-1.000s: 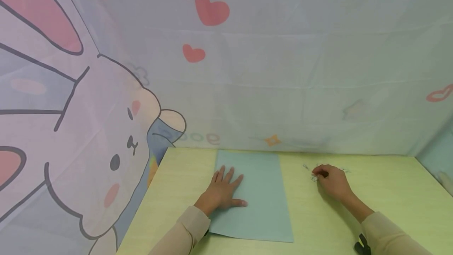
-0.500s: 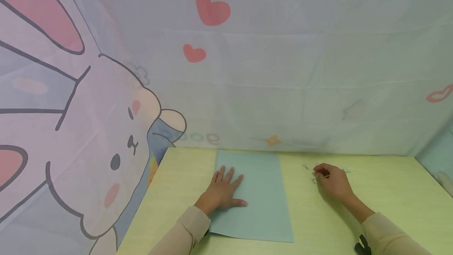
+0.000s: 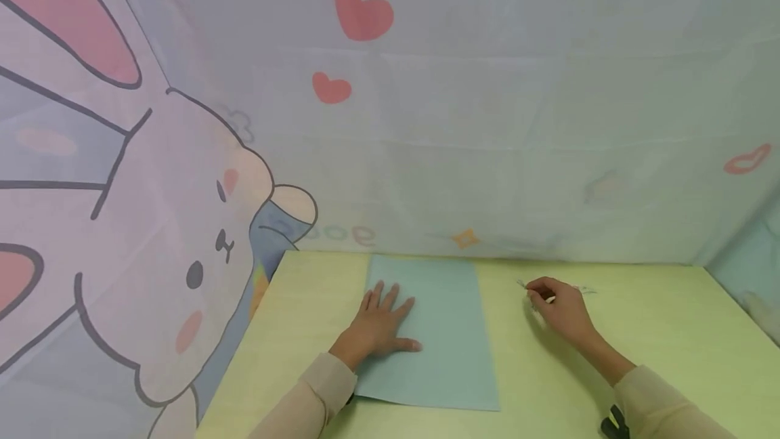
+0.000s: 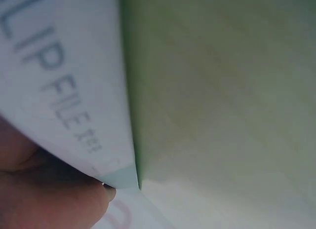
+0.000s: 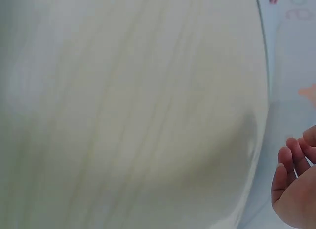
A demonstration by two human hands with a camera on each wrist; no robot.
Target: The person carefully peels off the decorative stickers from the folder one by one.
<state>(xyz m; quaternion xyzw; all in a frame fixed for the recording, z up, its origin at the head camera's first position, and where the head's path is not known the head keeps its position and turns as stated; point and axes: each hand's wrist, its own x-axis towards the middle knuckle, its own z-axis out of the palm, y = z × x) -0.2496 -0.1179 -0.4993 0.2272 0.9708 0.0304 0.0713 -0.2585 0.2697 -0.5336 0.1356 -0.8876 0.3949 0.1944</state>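
A pale blue folder (image 3: pixel 451 344) lies flat on the table, with my left hand (image 3: pixel 380 324) resting on its left part, fingers spread. In the left wrist view, lettering ending in "LIP FILE" shows on a pale surface (image 4: pixel 79 86) beside the hand (image 4: pixel 54 199). My right hand (image 3: pixel 563 307) is to the right of the folder, thumb and fingertips together on a small pale piece (image 3: pixel 529 301), its kind too small to make out. Another small thin piece (image 3: pixel 521 283) shows just beyond the fingertips. In the right wrist view, the fingers (image 5: pixel 297 157) are bent, their tips partly cut off.
More small pale pieces (image 3: pixel 587 289) lie behind the right hand on the yellow-green table (image 3: pixel 688 337). A printed curtain (image 3: pixel 487 120) rises right along the table's back edge. A black strap end (image 3: pixel 614 423) hangs by the right cuff.
My right hand has shifted slightly left and up, and the small piece below its fingertips now shows at them. The left hand stays on the folder. The whole head view has shifted slightly.
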